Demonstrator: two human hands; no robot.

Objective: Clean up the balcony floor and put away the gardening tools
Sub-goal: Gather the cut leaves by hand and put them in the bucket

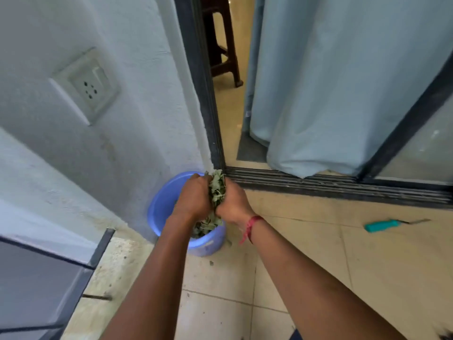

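A blue plastic bucket (163, 204) stands on the balcony floor in the corner against the pale wall. My left hand (192, 197) and my right hand (232, 203) press a bundle of green leaves (217, 187) between them right above the bucket. More leaves (204, 227) lie inside it. A red thread is tied round my right wrist. A garden tool with a teal handle (382, 225) and a thin metal tip lies on the tiles at the right.
The sliding-door track (331, 184) runs across behind the bucket, with a pale blue curtain (331, 94) and an open gap into a room holding a brown stool (220, 45). A glass railing (49, 290) is at the lower left. A few leaf scraps (211, 263) dot the beige tiles.
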